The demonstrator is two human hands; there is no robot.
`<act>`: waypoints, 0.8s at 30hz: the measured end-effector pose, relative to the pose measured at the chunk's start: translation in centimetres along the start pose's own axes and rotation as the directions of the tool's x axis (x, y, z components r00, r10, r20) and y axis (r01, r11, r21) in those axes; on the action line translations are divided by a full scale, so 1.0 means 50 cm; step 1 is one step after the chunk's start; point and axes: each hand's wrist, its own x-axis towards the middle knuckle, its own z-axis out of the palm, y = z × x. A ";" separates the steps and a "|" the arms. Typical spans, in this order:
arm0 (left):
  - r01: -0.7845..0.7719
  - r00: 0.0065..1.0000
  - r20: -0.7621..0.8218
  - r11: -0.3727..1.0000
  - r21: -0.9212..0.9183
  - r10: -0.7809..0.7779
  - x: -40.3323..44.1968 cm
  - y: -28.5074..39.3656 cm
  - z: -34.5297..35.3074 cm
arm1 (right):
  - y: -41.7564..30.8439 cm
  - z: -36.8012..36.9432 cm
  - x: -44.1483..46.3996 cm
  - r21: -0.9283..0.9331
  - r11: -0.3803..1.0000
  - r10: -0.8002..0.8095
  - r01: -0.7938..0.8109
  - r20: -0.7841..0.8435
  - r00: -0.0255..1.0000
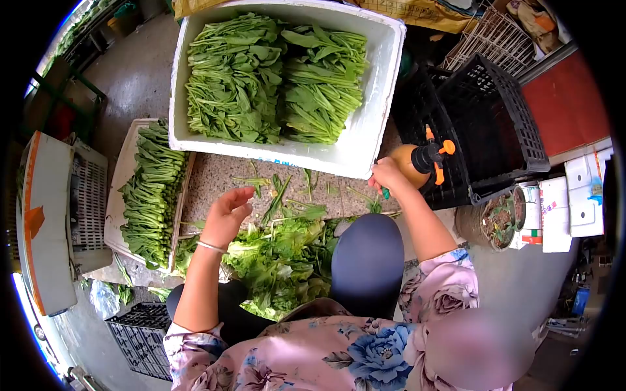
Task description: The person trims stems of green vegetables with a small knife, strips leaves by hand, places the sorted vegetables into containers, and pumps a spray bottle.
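Observation:
My left hand (226,214) is raised over the stone ledge, fingers loosely apart and holding nothing, a band round its wrist. Near the front right corner of a white foam box (287,158), my right hand (386,176) has its fingers curled round a small green object (385,193) that is mostly hidden. Leafy greens (238,78) lie in two stacks inside the box. An orange spray bottle (411,164) stands just right of my right hand. Loose green stems (278,195) are scattered on the ledge between my hands.
A shallow foam tray (117,189) at left holds a row of greens (154,195). Discarded leaves (287,260) are heaped between my knees. Black crates (482,117) and a round basket (486,225) stand at right. Another dark crate (140,335) is at lower left.

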 end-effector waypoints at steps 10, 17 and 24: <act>0.056 0.998 0.003 0.998 -0.040 -0.056 0.053 -0.016 0.025 | -0.208 0.044 0.137 -0.529 0.748 -0.587 0.401 -0.244 0.772; 0.096 0.995 -0.019 0.989 -0.114 -0.099 0.078 -0.005 0.018 | -0.215 0.115 0.287 -0.373 0.874 -0.420 0.313 -0.253 0.872; 0.330 0.944 0.166 0.853 -0.406 -0.286 0.099 0.029 0.061 | -0.201 0.128 0.018 0.397 0.904 -0.245 0.159 0.178 0.953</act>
